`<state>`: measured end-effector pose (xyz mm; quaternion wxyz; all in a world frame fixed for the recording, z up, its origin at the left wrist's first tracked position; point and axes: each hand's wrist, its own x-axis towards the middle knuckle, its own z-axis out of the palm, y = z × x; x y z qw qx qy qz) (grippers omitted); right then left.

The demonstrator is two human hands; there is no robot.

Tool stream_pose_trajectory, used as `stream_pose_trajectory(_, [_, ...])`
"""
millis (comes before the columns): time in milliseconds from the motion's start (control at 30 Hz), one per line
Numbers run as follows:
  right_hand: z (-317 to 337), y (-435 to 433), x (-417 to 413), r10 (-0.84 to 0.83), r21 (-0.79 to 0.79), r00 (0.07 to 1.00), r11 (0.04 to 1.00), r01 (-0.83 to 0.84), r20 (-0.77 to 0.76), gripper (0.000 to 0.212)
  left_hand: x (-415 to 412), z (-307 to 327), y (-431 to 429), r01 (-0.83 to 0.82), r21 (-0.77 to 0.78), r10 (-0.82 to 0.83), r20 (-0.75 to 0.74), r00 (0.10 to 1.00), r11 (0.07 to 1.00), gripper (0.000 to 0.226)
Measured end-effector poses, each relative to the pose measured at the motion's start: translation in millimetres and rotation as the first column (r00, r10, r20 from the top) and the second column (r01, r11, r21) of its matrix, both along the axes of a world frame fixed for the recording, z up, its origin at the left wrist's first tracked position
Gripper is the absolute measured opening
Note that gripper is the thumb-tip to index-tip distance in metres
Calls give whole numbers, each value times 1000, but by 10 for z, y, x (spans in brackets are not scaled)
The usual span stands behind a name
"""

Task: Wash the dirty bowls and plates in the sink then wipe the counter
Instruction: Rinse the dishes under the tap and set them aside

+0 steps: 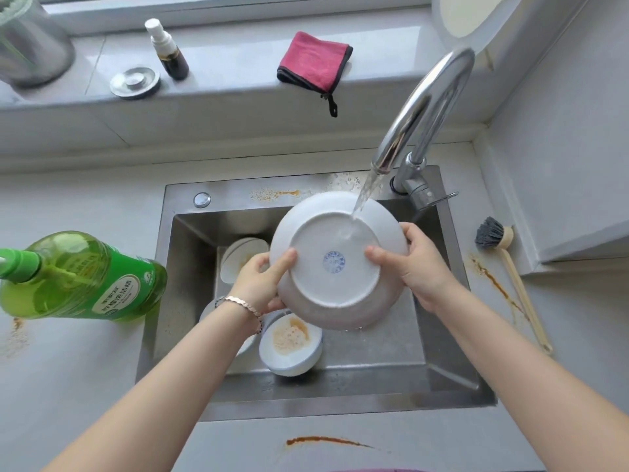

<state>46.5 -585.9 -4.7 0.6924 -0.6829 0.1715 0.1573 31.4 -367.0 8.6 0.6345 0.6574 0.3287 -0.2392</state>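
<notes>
I hold a white plate point(335, 294) upside down over the steel sink point(442, 356), its underside with a blue stamp facing me. My left hand point(260, 284) grips its left rim and my right hand point(418, 264) grips its right rim. Water from the chrome faucet point(422, 107) runs onto the plate's base. Below in the sink lie a dirty bowl point(289, 345) with orange residue, a dirty plate point(238, 258) at the back left, and another dish partly hidden under my left wrist.
A green dish soap bottle point(85, 277) stands on the counter point(68, 386) left of the sink. A dish brush point(503, 257) lies on the right. On the sill sit a pink cloth point(313, 61), a spray bottle point(168, 51) and a drain stopper point(134, 82). Brown stains mark the counter.
</notes>
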Motion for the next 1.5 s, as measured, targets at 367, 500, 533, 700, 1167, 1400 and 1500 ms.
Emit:
stream_pose_trajectory(367, [199, 232, -105, 218, -208, 954, 962, -175, 205, 46, -198, -52, 15, -194, -168, 154, -226, 962, 967, 56])
stream_pose_trajectory(500, [305, 22, -334, 479, -552, 791, 804, -222, 380, 47, -160, 11, -131, -190, -362, 54, -354, 934, 912, 76])
stream_pose_trajectory(533, [302, -28, -388, 580, -665, 688, 723, -187, 437, 48, -153, 46, -157, -180, -422, 14, -368, 930, 888, 77])
stream_pose_trajectory(700, [118, -259, -612, 778, -814, 367, 575, -86, 511, 48, -278, 139, -264, -209, -538, -45, -420, 906, 817, 39])
stream_pose_trajectory(1167, [-184, -165, -761, -30, -186, 999, 982, 26, -17, 62, -549, 166, -124, 44, -265, 12, 205, 979, 963, 49])
stream_pose_trajectory(1400, [-228, -46, -563, -66, 295, 927, 938, 184, -370, 25, -474, 183, -53, 163, -242, -98, 262, 960, 957, 58])
stream_pose_trajectory(1500, [-260, -53, -606, -102, 328, 951, 923, 201, -293, 33, -381, 163, -19, 227, -128, -184, 278, 943, 965, 34])
